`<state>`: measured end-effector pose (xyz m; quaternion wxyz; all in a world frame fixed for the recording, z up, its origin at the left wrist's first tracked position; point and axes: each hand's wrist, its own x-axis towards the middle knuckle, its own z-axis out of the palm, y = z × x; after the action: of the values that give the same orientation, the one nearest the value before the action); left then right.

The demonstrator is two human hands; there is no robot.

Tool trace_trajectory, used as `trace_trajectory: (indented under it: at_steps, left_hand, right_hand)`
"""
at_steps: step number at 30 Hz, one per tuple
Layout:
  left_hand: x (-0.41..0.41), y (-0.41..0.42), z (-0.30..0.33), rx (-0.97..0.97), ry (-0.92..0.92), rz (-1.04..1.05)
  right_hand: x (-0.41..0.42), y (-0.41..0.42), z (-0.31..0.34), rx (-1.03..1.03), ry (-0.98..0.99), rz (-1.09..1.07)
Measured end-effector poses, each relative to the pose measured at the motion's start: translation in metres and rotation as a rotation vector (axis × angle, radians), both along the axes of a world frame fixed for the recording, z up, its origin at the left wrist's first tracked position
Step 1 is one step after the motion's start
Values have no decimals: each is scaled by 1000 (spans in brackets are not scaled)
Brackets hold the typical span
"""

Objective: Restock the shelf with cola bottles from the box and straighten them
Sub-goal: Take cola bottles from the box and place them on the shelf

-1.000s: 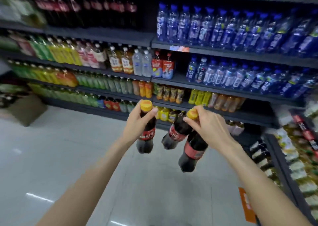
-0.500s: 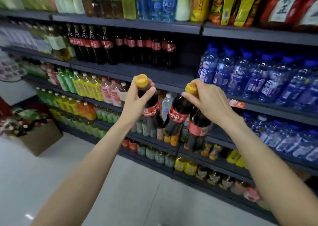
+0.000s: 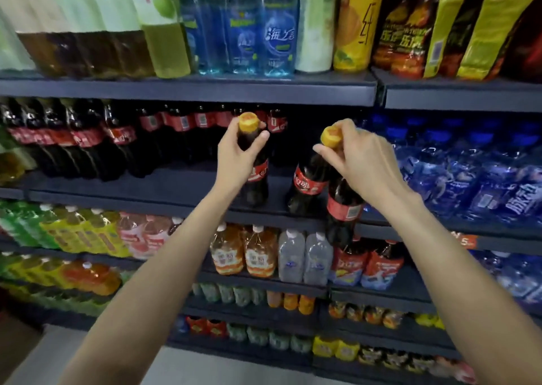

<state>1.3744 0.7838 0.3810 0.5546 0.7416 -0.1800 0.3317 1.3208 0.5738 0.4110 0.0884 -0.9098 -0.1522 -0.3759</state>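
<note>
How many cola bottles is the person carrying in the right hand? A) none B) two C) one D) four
B: the right hand grips two cola bottles by their necks, one angled toward the shelf and another hanging lower, while the left hand holds a single bottle.

1. I see the cola bottles (image 3: 311, 179) as glossy, clear plastic over dark liquid, with smooth red film labels.
2. Their yellow caps (image 3: 248, 122) look like matt plastic.
3. The shelf (image 3: 176, 185) reads as dark, matt painted metal.
4. On the right, the blue water bottles (image 3: 469, 179) are shiny, crinkled clear plastic.
5. Far right above, the snack bags (image 3: 410, 26) look like glossy foil.
</note>
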Motion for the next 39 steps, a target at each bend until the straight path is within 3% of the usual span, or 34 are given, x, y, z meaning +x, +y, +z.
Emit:
trace_trajectory:
  at_steps: [7, 10, 20, 27, 33, 39]
  left_hand:
    - [68, 1, -20, -16, 125, -67]
    - [85, 2, -30, 68, 205, -12]
    - [90, 32, -56, 358, 362, -135]
    - [119, 2, -63, 169, 348, 82]
    - [133, -2, -54, 355, 350, 210]
    - [132, 1, -58, 346, 391, 236]
  right_hand:
    - [35, 23, -3, -4, 45, -100]
    - [40, 27, -5, 11, 42, -116]
    - [54, 28, -5, 25, 33, -94]
    - [56, 31, -1, 16, 72, -119]
    - [57, 36, 4, -23, 108, -149]
    - [58, 33, 1, -12, 98, -158]
